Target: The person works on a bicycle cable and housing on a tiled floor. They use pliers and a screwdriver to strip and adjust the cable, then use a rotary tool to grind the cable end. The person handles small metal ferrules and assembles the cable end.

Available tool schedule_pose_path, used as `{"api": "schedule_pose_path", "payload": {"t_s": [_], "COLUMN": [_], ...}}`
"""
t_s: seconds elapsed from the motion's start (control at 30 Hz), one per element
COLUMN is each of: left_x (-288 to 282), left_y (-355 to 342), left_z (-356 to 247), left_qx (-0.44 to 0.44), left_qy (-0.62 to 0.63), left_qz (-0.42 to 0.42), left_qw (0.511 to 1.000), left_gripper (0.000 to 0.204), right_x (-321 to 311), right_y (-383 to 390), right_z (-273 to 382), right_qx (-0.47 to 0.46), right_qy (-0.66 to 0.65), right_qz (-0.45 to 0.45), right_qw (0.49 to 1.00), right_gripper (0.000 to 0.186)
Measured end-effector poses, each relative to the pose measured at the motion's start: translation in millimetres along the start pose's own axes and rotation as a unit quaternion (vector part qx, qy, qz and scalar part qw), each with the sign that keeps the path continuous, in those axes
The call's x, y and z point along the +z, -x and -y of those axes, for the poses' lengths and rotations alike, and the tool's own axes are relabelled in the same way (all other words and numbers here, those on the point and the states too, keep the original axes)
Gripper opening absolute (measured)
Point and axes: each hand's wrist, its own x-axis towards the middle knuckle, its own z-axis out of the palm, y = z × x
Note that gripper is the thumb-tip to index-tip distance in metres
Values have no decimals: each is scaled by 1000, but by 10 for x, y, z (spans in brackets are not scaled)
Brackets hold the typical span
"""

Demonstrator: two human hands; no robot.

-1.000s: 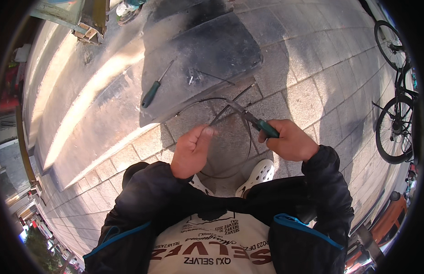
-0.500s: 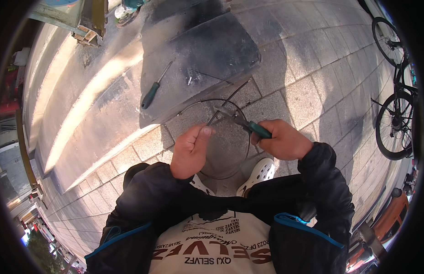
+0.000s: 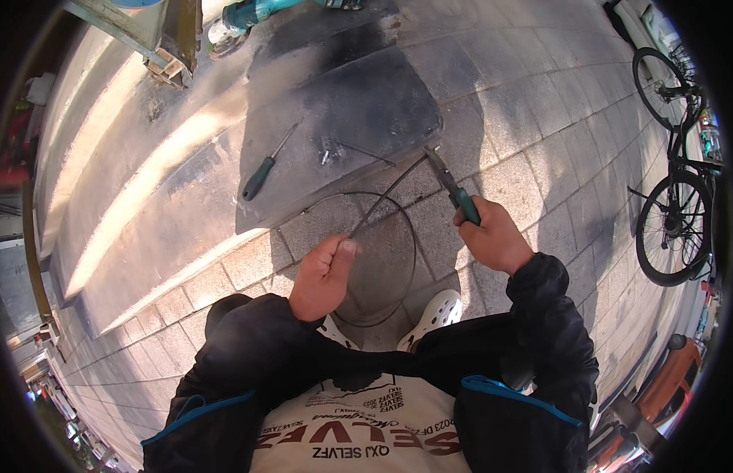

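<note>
My left hand [image 3: 323, 276] is closed, pinching a thin dark cable [image 3: 388, 194] between thumb and fingers. From that grip the cable runs up and to the right, and a wide loop of it hangs below, over the paving. My right hand [image 3: 496, 236] wraps round the green handles of metal pliers [image 3: 443, 173]. The pliers' jaws are at the cable's far end and appear to touch it; whether they grip it I cannot tell. On the dark stone step beyond lies a green-handled screwdriver [image 3: 259, 180]. Right of it are a thin dark rod [image 3: 358, 150] and a tiny shiny piece [image 3: 325, 157].
A teal power tool [image 3: 248, 14] lies at the far edge, beside a metal frame [image 3: 171, 63] at the upper left. At the right stands a black bicycle [image 3: 674, 213]. My white clogs [image 3: 436, 315] rest on the paving below my hands.
My right hand and the pliers have moved right and outward, from mid-cable to its far end. The jaws now point up and left. My left hand keeps its pinch and has barely moved.
</note>
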Motion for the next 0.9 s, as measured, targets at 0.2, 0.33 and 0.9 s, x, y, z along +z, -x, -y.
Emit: {"api": "schedule_pose_path", "payload": {"t_s": [0.2,0.33,0.9], "left_x": [-22,46,-239], "left_y": [-221,-235,-236], "left_z": [-163,-157,-445], "left_qx": [-59,-22,-121], "left_qy": [113,78,192], "left_qz": [4,-3,-11], "left_qw": [992,997,974], "left_gripper": [29,34,34], "right_x": [167,177,620], "right_y": [222,281,-1484], "right_z": [277,283,55], "right_qx": [-125,-136,-371], "right_qy": [74,85,410], "right_qz": [57,129,-274], "right_qw": [988,979,787], "right_gripper": [12,16,30]}}
